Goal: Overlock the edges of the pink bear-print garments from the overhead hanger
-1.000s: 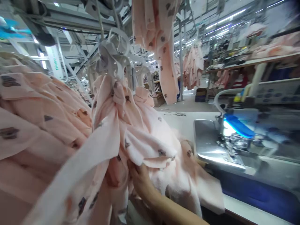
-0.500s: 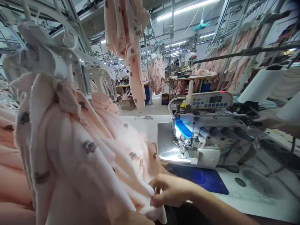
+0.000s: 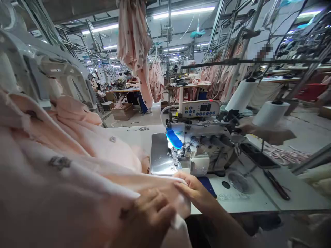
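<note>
- Here, the left hand [image 3: 147, 217] sits low in view, fingers curled over a fold of the pink printed garment [image 3: 77, 165], gripping it near the counter's front edge.
- The right hand [image 3: 192, 189] pinches the same garment's edge just in front of the overlock sewing machine [image 3: 196, 148], fingers closed narrowly on the cloth.
- The garment lies heaped from the left side across the white counter [image 3: 248, 199], its leading edge touching the machine's shiny metal plate [image 3: 160, 155], near the presser foot.
- To my eye the fabric is light, soft and limp, perhaps a crinkled gauze; it would slump and bunch wherever it is not held, and it should not slip much in the fingers.
- The best hold seems to be at the raw edge, one hand on each side of the seam line, so the edge stays flat and taut between them.
- White plastic hangers [image 3: 59, 75] rise at the left above the heap.
- Two white thread cones [image 3: 270, 112] stand to the right of the machine, and a control panel [image 3: 200, 108] sits on top of it.
- More pink garments [image 3: 134, 44] hang from overhead rails farther back in the hall.
</note>
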Available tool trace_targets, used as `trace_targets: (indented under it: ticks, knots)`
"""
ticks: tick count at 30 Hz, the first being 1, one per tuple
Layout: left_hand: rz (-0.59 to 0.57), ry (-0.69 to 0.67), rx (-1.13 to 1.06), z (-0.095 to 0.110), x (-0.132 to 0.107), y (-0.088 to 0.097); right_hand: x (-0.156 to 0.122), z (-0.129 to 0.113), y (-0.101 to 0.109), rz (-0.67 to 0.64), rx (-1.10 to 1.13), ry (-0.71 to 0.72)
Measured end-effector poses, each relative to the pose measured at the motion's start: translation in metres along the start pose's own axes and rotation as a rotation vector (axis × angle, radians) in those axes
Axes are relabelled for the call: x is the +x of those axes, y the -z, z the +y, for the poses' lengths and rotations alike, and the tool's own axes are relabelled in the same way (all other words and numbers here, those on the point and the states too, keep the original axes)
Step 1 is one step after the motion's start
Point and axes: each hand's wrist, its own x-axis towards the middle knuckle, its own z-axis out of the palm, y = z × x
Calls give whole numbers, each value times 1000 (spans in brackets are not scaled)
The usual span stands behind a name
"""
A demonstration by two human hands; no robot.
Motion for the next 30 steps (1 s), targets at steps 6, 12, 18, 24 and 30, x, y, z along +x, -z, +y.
trace_targets:
  ticks: [6,12,18,24,30]
  knots:
    - [154,94,113,-29,33,-70,27,24,-8,626,-488,3]
    - [95,123,84,-47,44,-78,35,31,-6,855,-664,179]
    - [-45,140,164,-28,40,-31,-10,34,-25,432,-84,198]
    - [53,219,419,-30,36,-33,-14,37,-31,367,181,15]
    - [-37,196,440,-43,77,-39,-2,35,-30,505,132,7]
